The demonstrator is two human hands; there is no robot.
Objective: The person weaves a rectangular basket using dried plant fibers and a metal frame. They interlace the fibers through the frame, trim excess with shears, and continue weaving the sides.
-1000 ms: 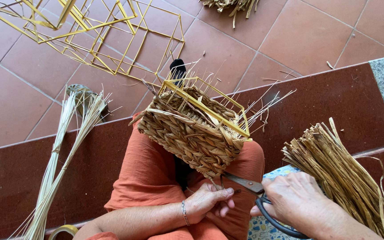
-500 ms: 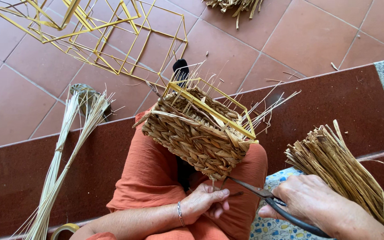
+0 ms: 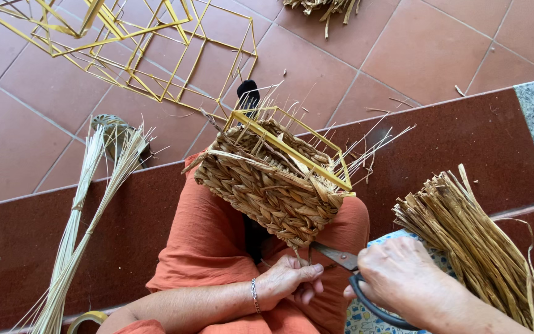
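A half-woven basket (image 3: 273,179) of braided straw on a yellow wire frame rests tilted on the person's lap, over orange trousers (image 3: 208,247), its open rim facing far and right with thin loose stalks fanning out past the edge. The left hand (image 3: 288,281) sits just below the basket's near corner, its grip pinching a loose strand that hangs from the weave. The right hand (image 3: 403,278) is closed through the dark handles of a pair of scissors (image 3: 341,263), whose blades point left, slightly parted, and reach the strand beside the left fingertips. Just right of that hand lies a thick bundle of dried straw (image 3: 483,247), crowding the near right side. To the left a long sheaf of pale reeds (image 3: 88,210) crosses the dark red step (image 3: 452,142). Far off, empty yellow wire frames (image 3: 125,49) lie on the tiled floor (image 3: 366,55), which has open room to the far right.
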